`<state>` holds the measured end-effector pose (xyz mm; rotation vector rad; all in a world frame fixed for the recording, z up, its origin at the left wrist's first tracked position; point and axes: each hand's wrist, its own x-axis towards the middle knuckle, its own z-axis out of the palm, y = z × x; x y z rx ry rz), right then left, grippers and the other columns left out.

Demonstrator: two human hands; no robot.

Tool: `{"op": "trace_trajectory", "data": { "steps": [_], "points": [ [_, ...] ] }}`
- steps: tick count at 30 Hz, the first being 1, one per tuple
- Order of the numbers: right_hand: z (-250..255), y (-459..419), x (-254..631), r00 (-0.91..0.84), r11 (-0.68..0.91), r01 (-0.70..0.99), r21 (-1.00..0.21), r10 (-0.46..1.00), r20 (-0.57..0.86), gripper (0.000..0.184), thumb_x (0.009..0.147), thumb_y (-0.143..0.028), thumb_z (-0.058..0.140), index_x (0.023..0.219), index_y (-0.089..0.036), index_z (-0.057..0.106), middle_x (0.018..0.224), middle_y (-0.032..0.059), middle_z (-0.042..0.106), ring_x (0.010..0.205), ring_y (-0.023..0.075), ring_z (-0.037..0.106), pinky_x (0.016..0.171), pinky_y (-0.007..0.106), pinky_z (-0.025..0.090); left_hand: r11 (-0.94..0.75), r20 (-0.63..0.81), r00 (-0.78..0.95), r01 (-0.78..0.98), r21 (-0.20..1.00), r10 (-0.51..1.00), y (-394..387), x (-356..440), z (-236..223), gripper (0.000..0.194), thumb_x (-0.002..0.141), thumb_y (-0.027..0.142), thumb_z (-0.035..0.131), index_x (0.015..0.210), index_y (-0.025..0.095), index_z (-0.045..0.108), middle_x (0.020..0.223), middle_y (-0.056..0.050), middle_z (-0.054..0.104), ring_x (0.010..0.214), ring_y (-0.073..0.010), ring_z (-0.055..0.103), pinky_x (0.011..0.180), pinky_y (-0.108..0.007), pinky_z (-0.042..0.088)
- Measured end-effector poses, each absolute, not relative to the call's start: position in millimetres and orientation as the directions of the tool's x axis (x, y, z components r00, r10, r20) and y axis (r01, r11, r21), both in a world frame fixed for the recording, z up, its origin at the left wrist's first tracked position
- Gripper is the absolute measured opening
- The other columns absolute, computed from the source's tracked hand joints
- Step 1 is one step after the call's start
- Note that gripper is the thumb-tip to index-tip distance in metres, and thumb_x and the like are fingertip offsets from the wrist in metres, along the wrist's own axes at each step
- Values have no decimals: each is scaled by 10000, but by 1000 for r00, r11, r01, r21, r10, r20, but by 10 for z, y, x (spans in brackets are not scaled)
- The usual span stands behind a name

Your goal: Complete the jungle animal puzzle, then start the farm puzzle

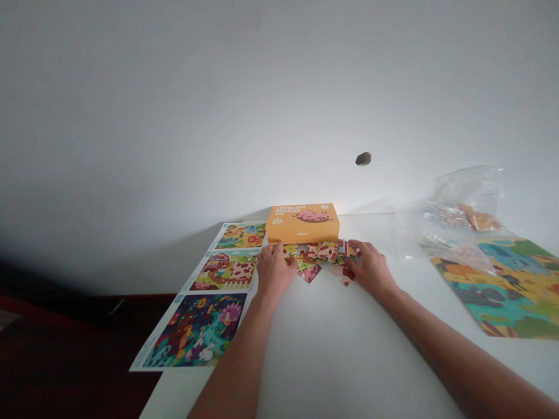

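Note:
A loose heap of jigsaw puzzle pieces (324,251) lies on the white table, some overlapping, with pink, green and brown-spotted prints. My left hand (276,269) is bent around the heap's left side, thumb and fingers closed on pieces there. From the right, my right hand (370,266) grips pieces at the opposite edge between thumb and curled fingers. Two pieces point out of the heap toward me. Right behind the heap stands an orange puzzle box (303,226). My fingers hide some of the pieces.
On the left lies a sheet (186,302) with three printed pictures, reaching the table's left edge. At right, a clear plastic bag (469,203) with contents partly covers an animal puzzle picture (515,291). A white wall (279,105) with a hole rises behind the table (323,355).

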<state>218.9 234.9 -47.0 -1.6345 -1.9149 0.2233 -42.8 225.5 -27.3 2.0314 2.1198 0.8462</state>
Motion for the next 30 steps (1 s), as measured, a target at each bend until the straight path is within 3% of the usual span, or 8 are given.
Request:
{"op": "trace_trajectory", "data": {
  "steps": [4, 8, 14, 18, 21, 24, 27, 30],
  "points": [
    [-464, 2355, 2194, -61, 227, 814, -534, 948, 311, 402, 857, -322, 586, 1250, -238, 587, 1149, 85, 628, 886, 204, 625, 832, 363, 453, 31, 295, -194, 877, 479, 936, 2254, -433, -257, 429, 782, 295, 670, 1194, 214, 587, 1106, -114, 604, 1132, -319, 538, 994, -471, 420],
    [-433, 2331, 2174, -33, 234, 789, -568, 939, 342, 390, 830, -316, 592, 1213, -247, 617, 1101, 66, 618, 866, 197, 619, 834, 368, 467, -29, 282, -146, 845, 534, 948, 2264, -394, -235, 490, 749, 243, 706, 1220, 198, 577, 1088, -93, 610, 1084, -272, 569, 996, -432, 439],
    [-432, 2310, 2167, -31, 278, 800, -531, 904, 427, 452, 773, -277, 597, 1222, -257, 646, 1103, 84, 580, 1046, 269, 569, 902, 421, 466, -271, 366, 35, 736, 620, 930, 2208, -303, -190, 580, 734, 200, 751, 1280, 222, 559, 1241, -83, 544, 1242, -240, 498, 1088, -386, 400],
    [-473, 2311, 2167, -89, 283, 841, -460, 913, 399, 505, 790, -327, 616, 1293, -285, 619, 1288, 115, 515, 1159, 314, 515, 943, 472, 437, -362, 403, 107, 683, 634, 909, 2205, -278, -175, 620, 725, 286, 801, 1295, 232, 563, 1307, -92, 507, 1185, -219, 546, 1035, -352, 456],
    [-481, 2301, 2158, -158, 305, 852, -425, 925, 346, 585, 829, -432, 620, 1391, -298, 534, 1403, 130, 466, 1227, 344, 475, 970, 509, 405, -254, 396, 3, 771, 584, 918, 2250, -337, -169, 381, 848, 301, 682, 1218, 228, 624, 1243, -77, 564, 1042, -172, 612, 942, -291, 500],
    [-467, 2296, 2148, -175, 305, 855, -419, 931, 321, 603, 843, -442, 615, 1417, -294, 503, 1389, 121, 497, 1214, 335, 490, 977, 507, 393, -63, 375, -172, 840, 539, 911, 2284, -445, -174, 254, 905, 188, 532, 1110, 170, 679, 1084, -109, 620, 976, -210, 622, 926, -347, 493],
    [-451, 2300, 2142, -109, 251, 861, -443, 941, 321, 520, 847, -367, 587, 1357, -271, 560, 1287, 107, 564, 1148, 307, 531, 960, 480, 409, 41, 333, -238, 863, 504, 912, 2285, -505, -199, 198, 850, 185, 581, 969, 143, 733, 979, -134, 634, 980, -274, 615, 937, -420, 468],
    [-437, 2297, 2145, -60, 211, 869, -447, 942, 329, 502, 815, -299, 585, 1314, -248, 594, 1261, 114, 569, 1131, 306, 534, 956, 478, 422, 25, 286, -184, 876, 481, 941, 2267, -472, -217, 167, 806, 283, 674, 898, 174, 761, 949, -115, 648, 960, -269, 619, 901, -388, 477]
  ]
}}
